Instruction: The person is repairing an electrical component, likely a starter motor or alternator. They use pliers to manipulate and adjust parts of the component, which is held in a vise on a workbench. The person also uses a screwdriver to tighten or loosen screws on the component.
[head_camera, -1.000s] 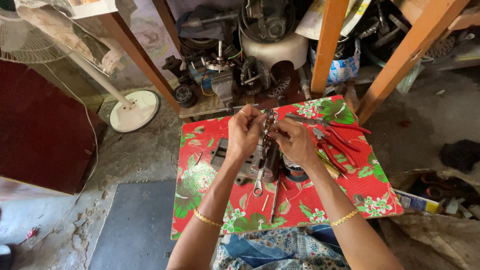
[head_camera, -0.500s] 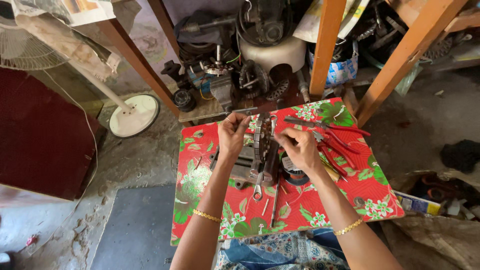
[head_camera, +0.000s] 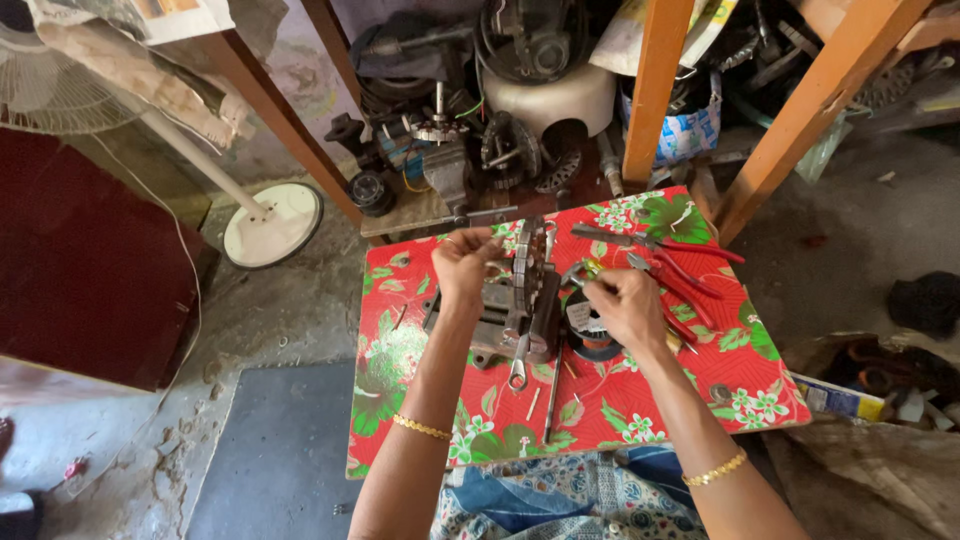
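1. I see my left hand (head_camera: 462, 268) at the far left side of a grey metal motor part (head_camera: 520, 305) that sits in the middle of the low table with the red flowered cloth (head_camera: 420, 400). The fingers are curled together near its upper edge; I cannot tell whether they pinch anything.
2. My right hand (head_camera: 625, 305) sits just right of the metal part, fingertips pinched on a thin bit of wire or a small fitting above a dark wound coil (head_camera: 585, 330).
3. I judge the metal part heavy, stiff and hard-edged; it should be gripped by its solid sides, not by the thin upright plates.
4. The coil looks delicate, its fine wire easily nicked, so I would hold it by the outer ring.
5. A spanner (head_camera: 520, 365) lies near the part, red-handled pliers (head_camera: 680, 275) to the right.
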